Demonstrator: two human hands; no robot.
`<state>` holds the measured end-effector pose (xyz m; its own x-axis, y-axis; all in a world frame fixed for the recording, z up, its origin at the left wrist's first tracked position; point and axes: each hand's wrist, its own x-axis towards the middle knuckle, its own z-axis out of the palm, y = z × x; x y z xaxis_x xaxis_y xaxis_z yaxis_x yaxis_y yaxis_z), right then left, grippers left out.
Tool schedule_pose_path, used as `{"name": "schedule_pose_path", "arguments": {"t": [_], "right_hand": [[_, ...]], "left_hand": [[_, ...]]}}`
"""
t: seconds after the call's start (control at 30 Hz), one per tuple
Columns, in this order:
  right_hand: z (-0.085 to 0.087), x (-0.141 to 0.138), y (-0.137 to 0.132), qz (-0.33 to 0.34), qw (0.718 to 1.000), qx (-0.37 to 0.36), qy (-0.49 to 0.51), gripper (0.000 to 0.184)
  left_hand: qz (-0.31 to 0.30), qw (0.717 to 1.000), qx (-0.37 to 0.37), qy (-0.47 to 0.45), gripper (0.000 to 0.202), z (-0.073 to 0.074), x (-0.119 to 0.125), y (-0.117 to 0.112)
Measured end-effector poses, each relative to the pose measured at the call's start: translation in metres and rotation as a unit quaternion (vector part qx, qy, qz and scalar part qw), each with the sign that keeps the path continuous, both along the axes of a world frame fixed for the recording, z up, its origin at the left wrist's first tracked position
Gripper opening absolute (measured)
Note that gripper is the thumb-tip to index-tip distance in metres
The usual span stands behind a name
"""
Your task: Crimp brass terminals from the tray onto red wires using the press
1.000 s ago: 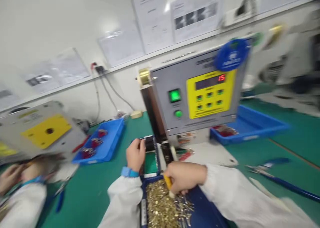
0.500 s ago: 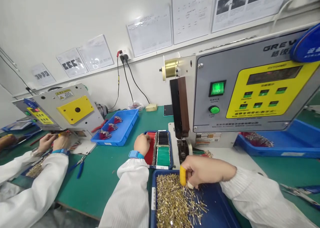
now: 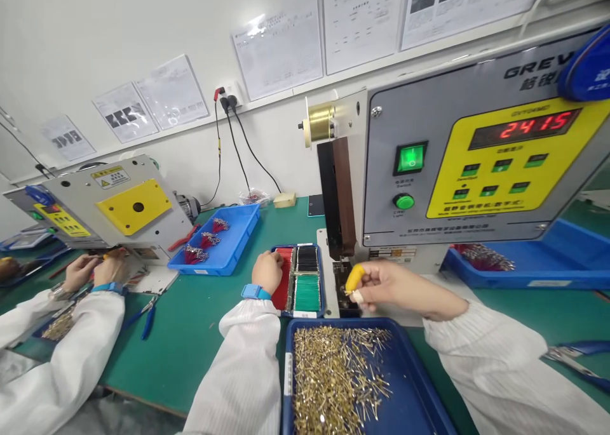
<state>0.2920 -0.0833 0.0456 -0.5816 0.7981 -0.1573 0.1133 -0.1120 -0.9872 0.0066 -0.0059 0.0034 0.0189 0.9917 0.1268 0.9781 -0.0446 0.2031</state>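
My left hand point(image 3: 267, 271) rests curled on the red section of a small blue tray point(image 3: 299, 278) of red, black and green wire pieces. My right hand point(image 3: 381, 284), with a yellow finger cot on one fingertip, is pinched together in front of the die point(image 3: 344, 276) at the foot of the grey crimping machine point(image 3: 457, 162); what it pinches is too small to make out. Close below me a dark blue tray point(image 3: 405, 371) holds a heap of gold terminals point(image 3: 328, 378).
A co-worker's hands point(image 3: 93, 271) work at a second machine point(image 3: 109, 203) on the left. Blue trays with finished wires stand at centre-left point(image 3: 238, 238) and right point(image 3: 562, 270). Blue pliers point(image 3: 147, 314) lie on the green mat. Another tool point(image 3: 576, 359) lies at the right edge.
My right hand has lifted out of the terminal tray and moved up to the machine's die. My left hand stayed on the wire tray. The view steadied and shifted slightly.
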Motion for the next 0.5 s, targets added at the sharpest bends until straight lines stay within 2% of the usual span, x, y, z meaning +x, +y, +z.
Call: {"name": "schedule_pose_path", "arguments": {"t": [0.1, 0.17, 0.33, 0.5], "right_hand": [[0.0001, 0.0029, 0.0028, -0.071, 0.997, -0.01, 0.004, 0.039], [-0.0015, 0.0029, 0.0037, -0.092, 0.996, -0.017, 0.001, 0.041], [-0.0052, 0.0006, 0.0034, -0.091, 0.996, 0.006, -0.016, 0.042], [-0.0008, 0.001, 0.0015, -0.08, 0.996, 0.024, -0.031, 0.041]], "left_hand": [[-0.003, 1.0, -0.006, -0.004, 0.016, 0.0005, -0.0014, 0.001], [-0.005, 1.0, -0.008, -0.006, 0.014, 0.0007, -0.0024, 0.0017], [-0.006, 1.0, -0.007, -0.004, 0.017, -0.0002, -0.0019, 0.0017], [-0.005, 1.0, 0.009, 0.003, 0.021, 0.0005, -0.0003, -0.0012]]}}
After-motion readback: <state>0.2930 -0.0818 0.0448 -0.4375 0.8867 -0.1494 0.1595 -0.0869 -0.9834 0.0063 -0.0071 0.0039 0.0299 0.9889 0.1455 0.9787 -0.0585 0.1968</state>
